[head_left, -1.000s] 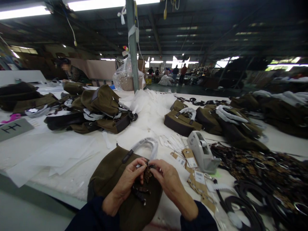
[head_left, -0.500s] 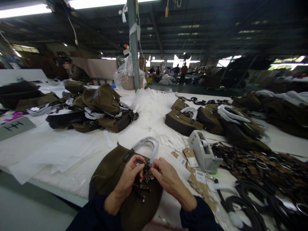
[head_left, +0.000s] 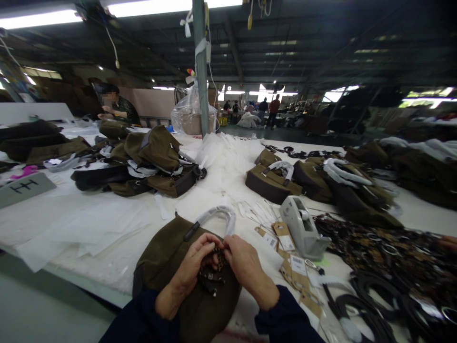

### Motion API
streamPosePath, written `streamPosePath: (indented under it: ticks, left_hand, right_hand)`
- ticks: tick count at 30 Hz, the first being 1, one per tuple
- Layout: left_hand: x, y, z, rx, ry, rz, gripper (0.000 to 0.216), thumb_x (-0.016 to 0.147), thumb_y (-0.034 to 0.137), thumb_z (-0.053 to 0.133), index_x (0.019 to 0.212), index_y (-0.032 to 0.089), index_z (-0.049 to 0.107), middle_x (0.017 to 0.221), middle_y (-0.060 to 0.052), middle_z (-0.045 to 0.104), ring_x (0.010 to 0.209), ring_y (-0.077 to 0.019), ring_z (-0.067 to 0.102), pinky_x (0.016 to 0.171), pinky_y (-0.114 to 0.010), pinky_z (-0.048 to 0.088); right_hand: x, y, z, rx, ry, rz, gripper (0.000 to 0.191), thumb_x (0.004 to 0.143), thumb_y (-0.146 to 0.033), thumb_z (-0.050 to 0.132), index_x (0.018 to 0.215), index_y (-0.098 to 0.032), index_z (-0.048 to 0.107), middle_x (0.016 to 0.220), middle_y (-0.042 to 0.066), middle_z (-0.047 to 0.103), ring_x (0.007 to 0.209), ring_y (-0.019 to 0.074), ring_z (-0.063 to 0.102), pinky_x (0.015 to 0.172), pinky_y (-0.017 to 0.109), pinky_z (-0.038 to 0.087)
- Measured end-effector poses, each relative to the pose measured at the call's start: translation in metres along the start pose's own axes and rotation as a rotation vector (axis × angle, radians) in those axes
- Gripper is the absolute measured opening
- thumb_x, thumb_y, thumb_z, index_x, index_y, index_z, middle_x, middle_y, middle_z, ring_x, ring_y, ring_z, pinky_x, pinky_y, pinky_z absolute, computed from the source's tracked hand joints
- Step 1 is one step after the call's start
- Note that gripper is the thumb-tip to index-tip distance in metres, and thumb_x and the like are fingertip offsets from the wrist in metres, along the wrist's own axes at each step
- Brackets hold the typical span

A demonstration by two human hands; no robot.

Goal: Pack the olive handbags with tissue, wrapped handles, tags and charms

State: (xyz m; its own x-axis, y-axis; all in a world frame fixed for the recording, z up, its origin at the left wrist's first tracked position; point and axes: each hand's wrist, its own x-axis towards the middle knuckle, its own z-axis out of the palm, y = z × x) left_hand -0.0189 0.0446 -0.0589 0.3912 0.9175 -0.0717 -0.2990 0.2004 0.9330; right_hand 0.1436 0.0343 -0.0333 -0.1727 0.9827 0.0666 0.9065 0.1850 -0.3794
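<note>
An olive-brown handbag (head_left: 167,247) lies in front of me, its handle (head_left: 217,214) wrapped in clear-white film and arching away from me. On the bag, near the handle's right base, hangs a leopard-print charm (head_left: 222,261) with dark straps and small metal ends. My left hand (head_left: 194,262) is closed round the charm's upper part, fingers curled. My right hand (head_left: 246,262) pinches at the top of the charm, its fingertips meeting those of the left. What exactly the right fingertips grip is hidden by the fingers.
Right of the bag stand a grey tape dispenser (head_left: 303,228) and brown card tags (head_left: 298,267). Farther right lie a heap of leopard-print charms (head_left: 385,252) and coiled black straps (head_left: 371,300). More bags (head_left: 153,157) are piled behind, beside white sheets (head_left: 89,224). A co-worker (head_left: 117,107) is at the far left.
My right hand has moved slightly left, bringing its fingertips against my left ones. The left fingers now cover more of the charm. At the far left, the co-worker has straightened up.
</note>
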Motion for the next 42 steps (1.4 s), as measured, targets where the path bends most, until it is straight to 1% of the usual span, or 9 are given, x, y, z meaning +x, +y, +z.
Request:
streamPosePath:
  ticks: [3, 8, 11, 13, 16, 22, 28, 33, 42]
  left_hand:
    - [-0.005, 0.011, -0.001, -0.033, 0.002, -0.062, 0.031, 0.092, 0.041, 0.057, 0.112, 0.018, 0.057, 0.110, -0.010, 0.068, 0.069, -0.0123, 0.063, 0.063, -0.024, 0.052]
    - [-0.010, 0.044, -0.012, 0.244, -0.169, -0.136, 0.032, 0.094, 0.042, 0.056, 0.114, 0.017, 0.062, 0.120, -0.011, 0.065, 0.096, -0.0197, 0.067, 0.077, -0.025, 0.053]
    - [-0.007, 0.052, -0.022, 0.306, -0.121, -0.106, 0.038, 0.091, 0.042, 0.059, 0.122, 0.020, 0.054, 0.130, -0.011, 0.059, 0.079, -0.0155, 0.069, 0.070, -0.026, 0.053]
    - [-0.003, 0.049, -0.026, 0.275, -0.066, -0.148, 0.039, 0.089, 0.043, 0.061, 0.120, 0.023, 0.049, 0.126, -0.010, 0.061, 0.067, -0.0130, 0.068, 0.059, -0.024, 0.051]
    - [0.005, 0.036, -0.028, 0.324, -0.030, -0.206, 0.034, 0.087, 0.043, 0.060, 0.109, 0.022, 0.046, 0.092, -0.002, 0.066, 0.055, -0.0140, 0.065, 0.049, -0.022, 0.045]
    - [0.026, 0.020, -0.022, 0.619, -0.175, -0.089, 0.026, 0.076, 0.024, 0.060, 0.101, 0.016, 0.064, 0.054, 0.007, 0.046, 0.048, -0.0109, 0.043, 0.048, -0.021, 0.028]
    - [0.041, 0.013, -0.015, 0.778, -0.111, 0.072, 0.025, 0.071, 0.014, 0.055, 0.089, 0.016, 0.072, 0.058, 0.005, 0.045, 0.055, -0.0124, 0.040, 0.055, -0.023, 0.028]
    - [0.042, 0.000, -0.017, 0.856, -0.103, 0.131, 0.009, 0.078, 0.019, 0.055, 0.072, 0.016, 0.063, 0.068, 0.000, 0.060, 0.070, -0.0171, 0.055, 0.065, -0.024, 0.037]
    - [0.032, 0.022, -0.008, 1.065, -0.277, 0.204, 0.024, 0.090, 0.027, 0.050, 0.076, 0.021, 0.068, 0.077, -0.001, 0.071, 0.077, -0.0202, 0.064, 0.070, -0.025, 0.041]
  right_hand:
    - [-0.001, 0.001, 0.003, -0.016, 0.004, 0.027, 0.014, 0.089, -0.014, 0.053, 0.097, -0.023, 0.061, 0.093, 0.000, 0.065, 0.084, 0.0176, 0.062, 0.066, 0.029, 0.034]
    - [-0.001, -0.002, 0.001, -0.022, 0.006, 0.078, 0.009, 0.092, -0.019, 0.055, 0.094, -0.024, 0.063, 0.094, 0.000, 0.068, 0.084, 0.0181, 0.064, 0.064, 0.028, 0.035]
    - [-0.001, -0.003, 0.002, -0.036, 0.018, 0.084, 0.006, 0.091, -0.021, 0.058, 0.095, -0.023, 0.062, 0.093, 0.000, 0.068, 0.084, 0.0183, 0.064, 0.064, 0.029, 0.035]
    - [-0.001, -0.003, 0.003, -0.046, 0.024, 0.086, 0.006, 0.092, -0.022, 0.059, 0.096, -0.024, 0.062, 0.093, 0.000, 0.068, 0.083, 0.0185, 0.064, 0.064, 0.029, 0.035]
    - [-0.001, -0.003, 0.006, -0.050, 0.030, 0.088, 0.005, 0.092, -0.022, 0.059, 0.095, -0.024, 0.062, 0.092, 0.001, 0.068, 0.083, 0.0190, 0.065, 0.063, 0.029, 0.035]
    - [0.000, -0.002, 0.007, -0.046, 0.051, 0.085, 0.006, 0.091, -0.021, 0.059, 0.096, -0.024, 0.063, 0.092, 0.000, 0.068, 0.083, 0.0191, 0.065, 0.063, 0.028, 0.035]
    - [-0.004, 0.006, 0.018, 0.014, 0.094, 0.086, 0.015, 0.089, -0.014, 0.058, 0.099, -0.024, 0.064, 0.096, 0.000, 0.068, 0.089, 0.0202, 0.067, 0.068, 0.028, 0.039]
    - [-0.001, 0.009, 0.022, 0.012, 0.087, 0.128, 0.017, 0.086, -0.014, 0.061, 0.097, -0.026, 0.065, 0.098, 0.000, 0.070, 0.090, 0.0211, 0.068, 0.070, 0.028, 0.042]
    - [0.001, 0.012, 0.030, 0.022, 0.154, 0.146, 0.020, 0.081, -0.013, 0.061, 0.094, -0.028, 0.066, 0.095, -0.001, 0.071, 0.089, 0.0222, 0.068, 0.071, 0.028, 0.044]
